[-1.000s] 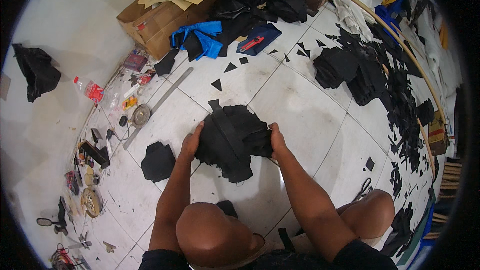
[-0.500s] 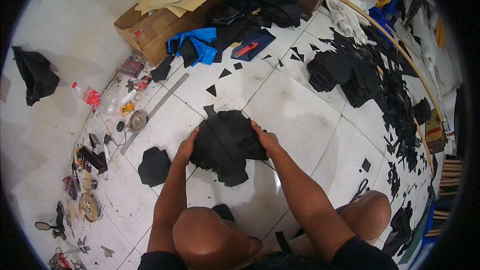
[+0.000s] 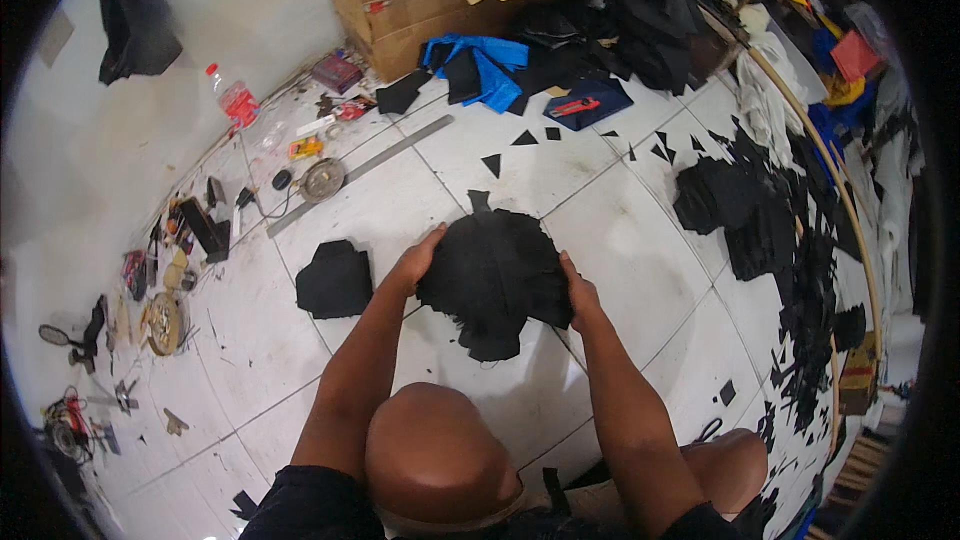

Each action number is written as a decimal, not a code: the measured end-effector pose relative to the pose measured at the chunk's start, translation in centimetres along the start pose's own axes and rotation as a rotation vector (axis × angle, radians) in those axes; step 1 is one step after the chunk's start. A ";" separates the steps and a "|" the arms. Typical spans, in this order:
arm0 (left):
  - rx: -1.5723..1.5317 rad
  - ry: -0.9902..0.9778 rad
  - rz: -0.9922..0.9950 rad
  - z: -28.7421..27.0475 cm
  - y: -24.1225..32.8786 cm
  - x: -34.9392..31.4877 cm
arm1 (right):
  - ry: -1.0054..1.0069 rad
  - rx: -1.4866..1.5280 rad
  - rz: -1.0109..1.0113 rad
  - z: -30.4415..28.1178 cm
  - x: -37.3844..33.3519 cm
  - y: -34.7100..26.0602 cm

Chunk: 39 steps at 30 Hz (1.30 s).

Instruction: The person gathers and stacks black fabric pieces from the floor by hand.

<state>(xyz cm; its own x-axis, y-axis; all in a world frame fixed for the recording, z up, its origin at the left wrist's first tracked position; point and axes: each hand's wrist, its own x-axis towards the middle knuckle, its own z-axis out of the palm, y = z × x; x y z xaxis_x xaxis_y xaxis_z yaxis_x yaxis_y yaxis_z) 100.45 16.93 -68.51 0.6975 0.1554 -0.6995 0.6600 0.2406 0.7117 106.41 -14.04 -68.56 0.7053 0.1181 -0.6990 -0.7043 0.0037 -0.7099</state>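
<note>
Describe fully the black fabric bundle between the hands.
Broad face up, the matte black, fabric-looking bundle looks layered, with ragged edges. A narrow tab juts from its far end, a broader flap from its near end. The left hand and right hand touch opposite sides. Whether it rests on the white floor tiles or is raised, I can't tell.

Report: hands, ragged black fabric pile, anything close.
Left hand, right hand: touching opposite edges. Ragged black fabric pile: between them. Nearby, left: flat black polygonal fabric piece, apart.
</note>
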 end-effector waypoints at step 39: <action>-0.038 -0.038 -0.032 3.3 0.5 -2.2 | 0.098 -0.097 -0.268 -0.9 -0.3 1.8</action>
<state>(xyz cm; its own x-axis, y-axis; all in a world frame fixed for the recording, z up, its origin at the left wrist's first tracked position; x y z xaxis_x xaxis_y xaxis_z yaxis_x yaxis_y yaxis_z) 100.18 13.54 -66.40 0.6866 0.1105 -0.7186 0.6720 0.2809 0.6852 105.00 -14.92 -69.75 0.8725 0.0296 -0.4877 -0.4847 -0.0734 -0.8716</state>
